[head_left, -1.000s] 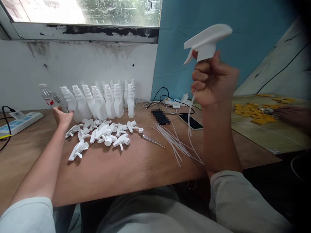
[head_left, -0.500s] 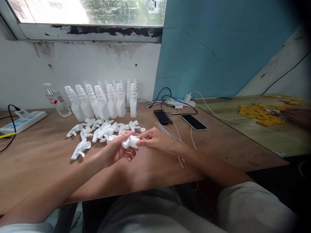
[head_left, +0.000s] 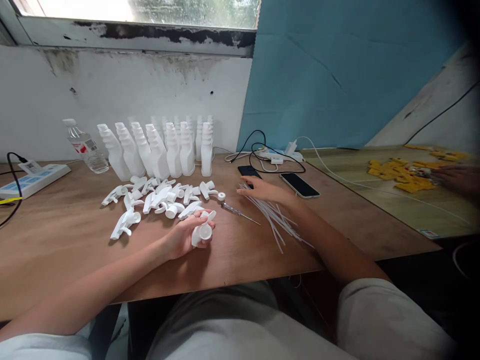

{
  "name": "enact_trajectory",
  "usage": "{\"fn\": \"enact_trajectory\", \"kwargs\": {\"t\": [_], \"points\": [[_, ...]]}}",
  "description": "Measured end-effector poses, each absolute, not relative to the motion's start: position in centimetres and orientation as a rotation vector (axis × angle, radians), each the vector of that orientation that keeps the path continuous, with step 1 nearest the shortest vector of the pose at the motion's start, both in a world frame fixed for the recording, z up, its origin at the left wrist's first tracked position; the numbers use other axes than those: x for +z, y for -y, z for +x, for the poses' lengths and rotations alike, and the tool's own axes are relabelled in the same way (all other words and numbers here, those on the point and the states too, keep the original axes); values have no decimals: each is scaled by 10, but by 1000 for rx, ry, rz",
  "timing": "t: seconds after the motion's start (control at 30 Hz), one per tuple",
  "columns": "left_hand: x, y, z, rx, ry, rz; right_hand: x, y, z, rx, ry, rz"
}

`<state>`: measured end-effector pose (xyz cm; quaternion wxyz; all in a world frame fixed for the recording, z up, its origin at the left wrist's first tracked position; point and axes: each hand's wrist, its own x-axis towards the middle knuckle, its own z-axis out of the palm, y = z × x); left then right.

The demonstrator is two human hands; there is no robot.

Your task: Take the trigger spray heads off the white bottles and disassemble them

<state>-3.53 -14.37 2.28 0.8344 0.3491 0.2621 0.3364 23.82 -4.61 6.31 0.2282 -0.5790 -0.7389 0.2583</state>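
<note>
A white trigger spray head (head_left: 202, 233) rests in the curled fingers of my left hand (head_left: 187, 234), its round collar opening facing me. Out to the right, my right hand (head_left: 262, 191) is over the upper ends of a bundle of thin white tubes (head_left: 275, 220). Its thumb and forefinger are apart around the tube ends, and no tube is plainly gripped. Between the hands lies a slim screwdriver (head_left: 240, 213) with a clear handle, beside a small white ring (head_left: 221, 196). A pile of more trigger spray heads (head_left: 161, 197) spreads beyond my left hand.
White bottles (head_left: 157, 152) stand in rows by the wall, next to a clear water bottle (head_left: 87, 147). Two phones, one dark (head_left: 248, 172) and one pale-edged (head_left: 300, 185), lie near a power strip (head_left: 279, 156) and cables. Another person's hand (head_left: 455, 175) touches yellow pieces (head_left: 397, 172) at right.
My right hand has left the spray head and moved right to the tubes. My left hand has turned the spray head so its opening faces me. The screwdriver is now visible.
</note>
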Motion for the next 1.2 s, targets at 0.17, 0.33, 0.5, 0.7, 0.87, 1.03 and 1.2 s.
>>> {"fn": "enact_trajectory", "kwargs": {"t": [0.17,0.33,0.5,0.7,0.87,1.03,1.2], "points": [[22,141,-37,725,-572,727,69,69,219,448,2340,-1708],[16,138,-38,705,-541,752,76,85,210,831,2612,-1774],[17,138,-35,666,-604,768,87,93,208,1354,2318,-1273],[19,140,-31,617,-726,804,77,125,180,1331,1896,-631],[16,140,-33,634,-733,777,63,145,168,743,2163,-594],[16,141,-32,668,-757,761,43,140,168,3,2349,-260],[19,144,-28,700,-762,820,29,140,167,-182,2365,-256]]}}
